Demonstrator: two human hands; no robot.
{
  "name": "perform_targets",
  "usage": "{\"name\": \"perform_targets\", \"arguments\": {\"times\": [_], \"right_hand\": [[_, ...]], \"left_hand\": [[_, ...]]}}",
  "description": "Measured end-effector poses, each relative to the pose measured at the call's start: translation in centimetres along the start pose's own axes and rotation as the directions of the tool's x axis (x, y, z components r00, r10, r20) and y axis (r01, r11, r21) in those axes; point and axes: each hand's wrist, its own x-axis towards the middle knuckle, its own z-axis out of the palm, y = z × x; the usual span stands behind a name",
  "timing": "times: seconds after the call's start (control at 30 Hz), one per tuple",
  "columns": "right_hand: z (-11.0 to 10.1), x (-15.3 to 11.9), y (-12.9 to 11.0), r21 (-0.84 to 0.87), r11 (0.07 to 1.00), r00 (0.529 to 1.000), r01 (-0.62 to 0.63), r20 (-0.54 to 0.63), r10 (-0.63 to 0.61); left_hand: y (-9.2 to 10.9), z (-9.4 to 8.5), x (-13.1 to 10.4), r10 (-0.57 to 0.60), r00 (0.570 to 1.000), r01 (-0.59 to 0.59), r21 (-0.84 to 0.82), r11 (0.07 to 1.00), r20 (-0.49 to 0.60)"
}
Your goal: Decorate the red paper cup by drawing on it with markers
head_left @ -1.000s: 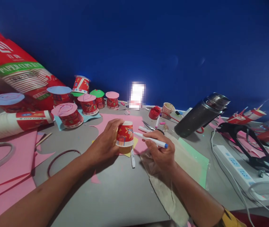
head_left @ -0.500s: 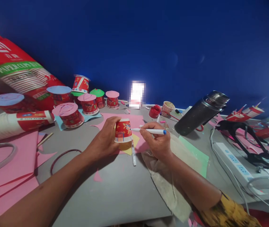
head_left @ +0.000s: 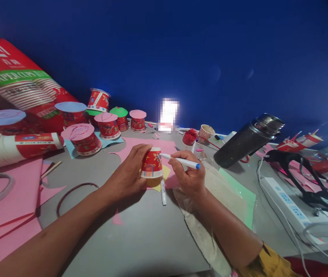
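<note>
My left hand (head_left: 130, 169) is wrapped round a red patterned paper cup (head_left: 152, 163), held upside down above the table. Blue marker lines form a small arched shape low on its side. In my right hand (head_left: 189, 173) is a white marker (head_left: 181, 161) with a blue end, its tip at the cup's upper right side. Whether the tip touches the cup I cannot tell. Below the cup, another white marker (head_left: 163, 191) lies near yellow paper (head_left: 166, 175) and a pink sheet (head_left: 164, 145).
Several cups with paper discs, such as a pink-topped cup (head_left: 83, 140), stand at left beside a stack of paper cups (head_left: 37, 142). To the right are a black thermos (head_left: 244, 142), a cloth (head_left: 207, 215), green paper (head_left: 248, 196) and a power strip (head_left: 287, 204).
The cup in my left hand has shifted slightly down and turned a little. The marker in my right hand has tilted more, with its tip raised higher on the cup.
</note>
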Motion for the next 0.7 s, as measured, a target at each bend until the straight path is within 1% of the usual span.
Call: {"name": "perform_targets", "arguments": {"times": [0.17, 0.37, 0.5, 0.7], "right_hand": [[0.27, -0.12, 0.14, 0.001, 0.998, 0.998, 0.06, 0.026, -0.06], [0.41, -0.14, 0.27, 0.033, 0.998, 0.998, 0.057, 0.03, -0.058], [0.4, -0.13, 0.21, 0.011, 0.999, 0.998, 0.053, 0.039, -0.054], [0.35, -0.06, 0.12, -0.024, 0.997, 0.996, 0.074, 0.048, -0.073]], "left_hand": [[0.09, 0.11, -0.12, 0.011, 1.0, -0.011, -0.002, 1.0, -0.007], [0.08, 0.1, -0.28, 0.028, 1.0, -0.028, -0.016, 0.999, -0.008], [0.08, 0.05, -0.19, 0.053, 0.999, -0.053, -0.013, 0.999, -0.001], [0.24, 0.01, -0.07, 0.045, 0.999, -0.045, 0.001, 0.999, -0.005]]}}
